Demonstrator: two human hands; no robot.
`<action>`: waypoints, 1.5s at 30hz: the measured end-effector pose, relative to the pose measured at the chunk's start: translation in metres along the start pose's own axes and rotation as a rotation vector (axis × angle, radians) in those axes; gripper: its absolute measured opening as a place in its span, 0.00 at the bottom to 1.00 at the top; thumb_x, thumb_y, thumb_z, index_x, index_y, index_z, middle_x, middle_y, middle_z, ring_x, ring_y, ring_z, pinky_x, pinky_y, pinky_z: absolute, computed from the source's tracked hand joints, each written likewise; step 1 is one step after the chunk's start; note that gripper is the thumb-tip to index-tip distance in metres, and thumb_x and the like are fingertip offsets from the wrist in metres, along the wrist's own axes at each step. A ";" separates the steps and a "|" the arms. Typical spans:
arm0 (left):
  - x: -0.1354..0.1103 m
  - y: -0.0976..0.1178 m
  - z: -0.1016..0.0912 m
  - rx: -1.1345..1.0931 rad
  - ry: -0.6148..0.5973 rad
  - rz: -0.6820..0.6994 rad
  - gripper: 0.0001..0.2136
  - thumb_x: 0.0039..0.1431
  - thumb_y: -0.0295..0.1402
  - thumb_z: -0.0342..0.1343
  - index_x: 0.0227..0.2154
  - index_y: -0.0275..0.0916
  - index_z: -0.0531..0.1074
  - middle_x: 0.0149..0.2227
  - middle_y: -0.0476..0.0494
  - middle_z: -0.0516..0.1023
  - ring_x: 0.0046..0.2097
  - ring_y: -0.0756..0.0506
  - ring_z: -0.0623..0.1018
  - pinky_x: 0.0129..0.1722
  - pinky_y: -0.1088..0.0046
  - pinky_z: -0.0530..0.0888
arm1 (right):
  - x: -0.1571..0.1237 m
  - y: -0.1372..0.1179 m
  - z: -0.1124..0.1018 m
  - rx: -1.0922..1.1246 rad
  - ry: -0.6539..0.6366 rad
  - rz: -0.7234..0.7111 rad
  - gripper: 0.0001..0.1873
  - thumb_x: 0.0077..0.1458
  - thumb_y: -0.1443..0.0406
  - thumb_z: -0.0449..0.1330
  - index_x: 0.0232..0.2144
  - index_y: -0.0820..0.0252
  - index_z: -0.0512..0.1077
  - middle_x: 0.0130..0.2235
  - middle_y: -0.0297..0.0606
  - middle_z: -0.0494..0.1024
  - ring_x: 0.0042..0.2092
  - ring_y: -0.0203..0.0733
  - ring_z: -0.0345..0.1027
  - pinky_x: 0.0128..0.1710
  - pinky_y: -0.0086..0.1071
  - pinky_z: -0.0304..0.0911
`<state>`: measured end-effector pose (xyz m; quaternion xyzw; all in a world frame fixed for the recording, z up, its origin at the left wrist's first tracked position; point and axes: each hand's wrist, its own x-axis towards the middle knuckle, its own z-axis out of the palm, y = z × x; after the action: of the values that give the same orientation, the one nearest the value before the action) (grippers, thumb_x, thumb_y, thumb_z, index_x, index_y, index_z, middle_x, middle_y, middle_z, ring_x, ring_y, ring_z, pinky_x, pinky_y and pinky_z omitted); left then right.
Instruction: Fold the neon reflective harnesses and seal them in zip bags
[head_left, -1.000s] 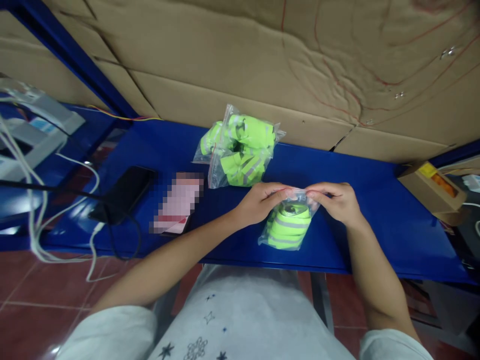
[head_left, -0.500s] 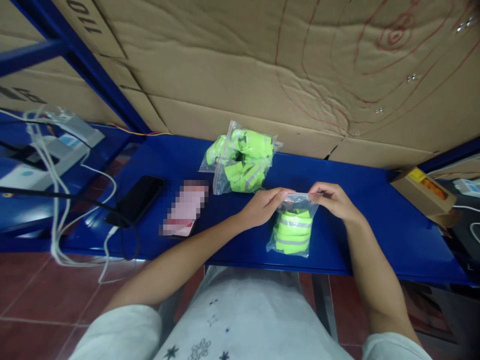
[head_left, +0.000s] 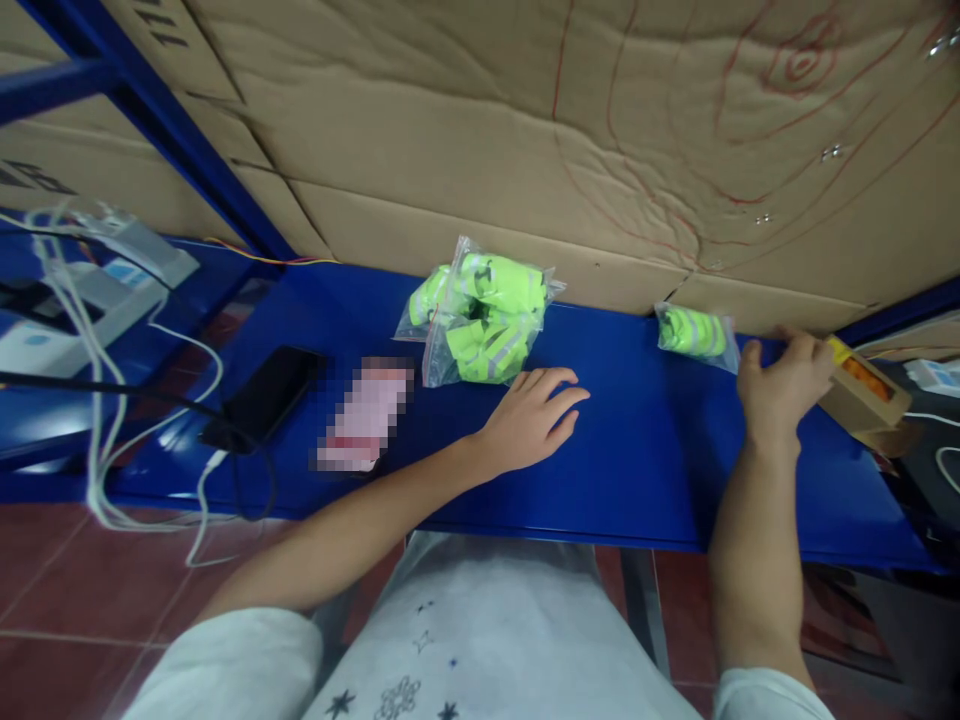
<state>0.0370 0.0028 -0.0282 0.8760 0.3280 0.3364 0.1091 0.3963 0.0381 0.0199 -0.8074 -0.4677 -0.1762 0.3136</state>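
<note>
My left hand [head_left: 534, 418] lies flat and open on the blue shelf [head_left: 637, 450], fingers stretched out, just below a pile of clear bags holding neon-yellow reflective bands [head_left: 480, 318]. My right hand [head_left: 780, 385] is far to the right with its fingers loosely apart and nothing in them. It sits between a single small bag of yellow bands [head_left: 694, 333], which lies against the cardboard wall, and a small cardboard box [head_left: 862, 388]. The hand's fingertips reach the box's edge.
A black phone [head_left: 266, 395] with a cable and a blurred pink item [head_left: 364, 415] lie left of the pile. White cables and a power strip [head_left: 90, 290] crowd the far left. A cardboard wall [head_left: 525, 130] backs the shelf.
Both hands were pinching the top of one bag at the shelf's middle. That bag now lies at the back right, out of my right hand, and my left hand has dropped flat.
</note>
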 end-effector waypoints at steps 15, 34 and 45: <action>0.001 -0.001 -0.005 0.063 0.012 -0.020 0.13 0.71 0.33 0.49 0.51 0.39 0.75 0.58 0.34 0.73 0.58 0.36 0.74 0.54 0.54 0.69 | -0.014 0.009 0.070 -0.051 -0.272 -0.157 0.37 0.57 0.54 0.64 0.66 0.59 0.64 0.66 0.56 0.67 0.63 0.64 0.61 0.61 0.61 0.58; 0.004 -0.002 0.019 -1.506 -0.240 -0.673 0.33 0.45 0.28 0.75 0.55 0.37 0.70 0.41 0.39 0.83 0.41 0.43 0.84 0.40 0.66 0.81 | -0.107 -0.097 0.027 1.003 -0.760 0.115 0.26 0.63 0.42 0.58 0.43 0.57 0.77 0.39 0.36 0.83 0.39 0.41 0.78 0.39 0.33 0.74; 0.006 0.003 0.024 -1.624 -0.161 -0.964 0.22 0.51 0.32 0.71 0.48 0.36 0.72 0.42 0.38 0.82 0.36 0.45 0.83 0.36 0.68 0.80 | -0.101 -0.096 0.007 0.659 -0.428 -0.665 0.11 0.65 0.61 0.61 0.48 0.56 0.73 0.43 0.40 0.76 0.41 0.41 0.72 0.42 0.36 0.69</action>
<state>0.0580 0.0056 -0.0422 0.3230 0.3115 0.3191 0.8347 0.2628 0.0127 -0.0102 -0.4911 -0.7837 0.0595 0.3757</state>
